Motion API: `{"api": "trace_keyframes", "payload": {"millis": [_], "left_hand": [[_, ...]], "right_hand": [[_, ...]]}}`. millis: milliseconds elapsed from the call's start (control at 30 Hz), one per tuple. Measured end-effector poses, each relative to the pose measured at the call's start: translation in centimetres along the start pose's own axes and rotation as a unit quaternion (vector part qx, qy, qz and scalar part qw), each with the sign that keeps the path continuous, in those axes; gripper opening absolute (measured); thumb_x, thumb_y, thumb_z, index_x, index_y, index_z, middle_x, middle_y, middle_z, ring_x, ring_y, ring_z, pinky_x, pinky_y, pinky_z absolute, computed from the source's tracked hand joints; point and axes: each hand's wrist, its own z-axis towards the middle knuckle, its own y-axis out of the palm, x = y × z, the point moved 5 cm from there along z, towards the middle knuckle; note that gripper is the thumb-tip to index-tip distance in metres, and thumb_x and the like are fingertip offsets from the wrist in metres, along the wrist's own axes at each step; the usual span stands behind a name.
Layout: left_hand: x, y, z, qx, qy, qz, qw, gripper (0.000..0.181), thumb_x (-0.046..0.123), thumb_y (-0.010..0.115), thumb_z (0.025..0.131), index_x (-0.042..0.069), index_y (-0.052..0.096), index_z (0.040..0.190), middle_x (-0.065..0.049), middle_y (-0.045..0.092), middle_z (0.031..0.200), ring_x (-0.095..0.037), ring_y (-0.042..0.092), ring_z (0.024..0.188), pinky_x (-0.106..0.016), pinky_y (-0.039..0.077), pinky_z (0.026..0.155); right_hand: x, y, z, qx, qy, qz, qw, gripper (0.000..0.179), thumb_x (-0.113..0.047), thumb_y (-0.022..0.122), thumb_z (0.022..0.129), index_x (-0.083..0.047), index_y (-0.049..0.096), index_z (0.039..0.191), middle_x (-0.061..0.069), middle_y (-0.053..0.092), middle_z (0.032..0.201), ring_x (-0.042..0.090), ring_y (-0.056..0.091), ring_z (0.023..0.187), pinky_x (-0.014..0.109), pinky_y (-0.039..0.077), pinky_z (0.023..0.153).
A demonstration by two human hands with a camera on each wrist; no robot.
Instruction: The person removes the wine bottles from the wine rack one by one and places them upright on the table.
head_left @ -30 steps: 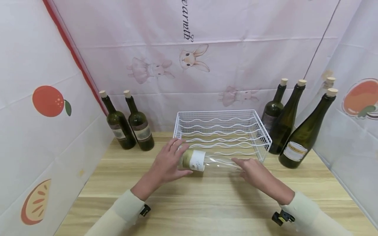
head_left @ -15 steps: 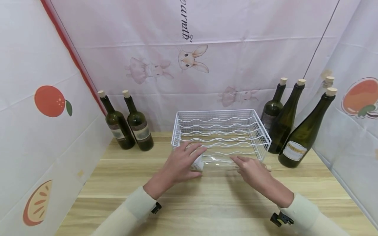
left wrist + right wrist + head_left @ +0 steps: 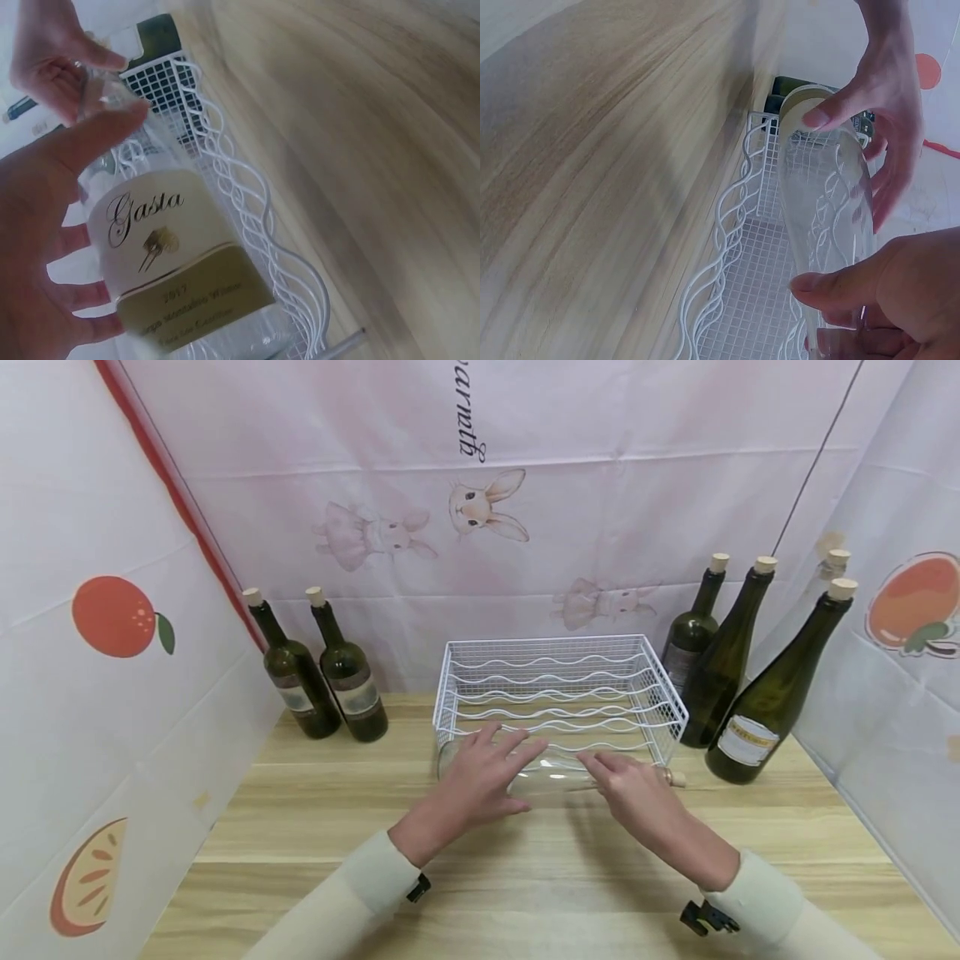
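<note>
A clear glass wine bottle (image 3: 551,768) lies sideways across the front of the white wire rack (image 3: 543,649). My left hand (image 3: 483,781) grips its wide body, the thumb on the near side and fingers spread over the far side. The bottle's cream and olive label (image 3: 172,247) faces the left wrist camera; in the head view that hand covers it. At the narrow end, my right hand (image 3: 637,793) holds the neck between thumb and fingers. A pale cork (image 3: 678,780) sticks out past this hand. Wavy wire rows (image 3: 555,697) span the rack.
Two dark corked bottles (image 3: 288,677) (image 3: 351,672) stand left of the rack. Several more bottles, including a dark green one (image 3: 780,693) with a white label, stand close by its right side. A patterned cloth (image 3: 600,527) hangs behind the wooden table (image 3: 540,893).
My left hand has slid rightward along the bottle from its base end, covering the label in the head view and baring the base. The right hand stays at the neck, shifted slightly left.
</note>
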Motion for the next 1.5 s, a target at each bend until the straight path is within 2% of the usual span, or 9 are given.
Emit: {"api": "trace_keyframes", "payload": {"millis": [167,300,700,900,1033,1167,1300,1400,1500], "left_hand": [[0.5,0.1,-0.2,0.041,0.012,0.026,0.9988,0.096,0.049,0.096,0.065,0.023,0.055,0.148,-0.006,0.067,0.139,-0.039,0.063,0.125,-0.055,0.058,0.096],[0.7,0.0,-0.3,0.058,0.014,0.038,0.9975,0.092,0.041,0.097,0.067,0.021,0.057,0.147,-0.005,0.069,0.134,-0.032,0.066,0.117,-0.05,0.059,0.092],[0.8,-0.2,-0.6,0.07,0.003,0.071,0.9951,0.083,0.038,0.094,0.069,0.021,0.058,0.141,-0.002,0.07,0.128,-0.031,0.069,0.109,-0.05,0.06,0.085],[0.6,-0.6,-0.6,0.081,0.001,0.089,0.9927,0.077,0.035,0.09,0.07,0.022,0.06,0.14,-0.001,0.071,0.125,-0.03,0.069,0.108,-0.049,0.057,0.075],[0.5,-1.3,-0.4,0.088,-0.003,0.093,0.9918,0.076,0.033,0.088,0.071,0.024,0.059,0.14,-0.001,0.071,0.126,-0.029,0.069,0.107,-0.047,0.055,0.073],[0.3,-2.2,-0.1,0.091,-0.016,0.096,0.9912,0.076,0.036,0.088,0.072,0.025,0.058,0.141,-0.001,0.071,0.128,-0.029,0.069,0.109,-0.048,0.056,0.079],[0.0,-3.2,0.2,0.106,-0.034,0.093,0.9893,0.078,0.038,0.088,0.071,0.026,0.059,0.142,0.001,0.071,0.127,-0.028,0.068,0.111,-0.046,0.055,0.078],[-0.3,-4.0,0.1,0.121,-0.046,0.091,0.9874,0.079,0.039,0.09,0.069,0.025,0.061,0.141,0.001,0.071,0.126,-0.028,0.067,0.109,-0.046,0.054,0.075],[-0.6,-4.6,-0.1,0.128,-0.054,0.088,0.9864,0.08,0.042,0.092,0.069,0.023,0.062,0.141,-0.001,0.072,0.127,-0.029,0.067,0.109,-0.047,0.054,0.076]], "right_hand": [[-0.3,-0.1,0.0,0.008,-0.001,-0.006,1.0,0.044,0.008,0.077,0.081,-0.002,0.073,0.124,0.019,0.078,0.109,0.034,0.077,0.088,0.039,0.064,0.065],[-0.4,0.0,0.0,0.019,-0.001,-0.009,0.9998,0.043,0.008,0.078,0.081,-0.002,0.074,0.123,0.019,0.078,0.108,0.034,0.077,0.09,0.04,0.064,0.068],[-0.5,-0.3,0.2,0.055,-0.001,0.016,0.9984,0.057,0.001,0.093,0.066,-0.003,0.075,0.12,0.017,0.078,0.107,0.034,0.077,0.089,0.044,0.065,0.074],[-0.6,-0.4,0.3,0.06,-0.016,0.0,0.998,0.055,0.003,0.089,0.07,-0.001,0.072,0.122,0.017,0.077,0.111,0.034,0.076,0.094,0.043,0.064,0.078],[-0.6,-0.7,0.5,0.078,-0.021,-0.003,0.9967,0.049,0.004,0.081,0.077,0.001,0.071,0.124,0.018,0.077,0.116,0.034,0.074,0.1,0.043,0.063,0.087],[-0.3,-1.6,0.8,0.111,-0.029,-0.016,0.9933,0.041,-0.001,0.073,0.084,-0.002,0.073,0.125,0.015,0.077,0.118,0.034,0.072,0.103,0.045,0.06,0.091],[0.5,-3.2,1.2,0.172,-0.049,-0.03,0.9835,0.038,-0.009,0.07,0.085,-0.001,0.074,0.121,0.016,0.078,0.114,0.037,0.072,0.099,0.049,0.059,0.087],[1.5,-4.6,1.6,0.216,-0.04,-0.031,0.975,0.037,-0.009,0.073,0.081,0.0,0.075,0.117,0.019,0.078,0.109,0.04,0.071,0.094,0.054,0.058,0.083],[2.6,-5.8,1.7,0.232,-0.012,-0.031,0.9722,0.041,-0.002,0.079,0.076,0.002,0.074,0.117,0.02,0.078,0.106,0.042,0.07,0.093,0.056,0.056,0.08]]}}
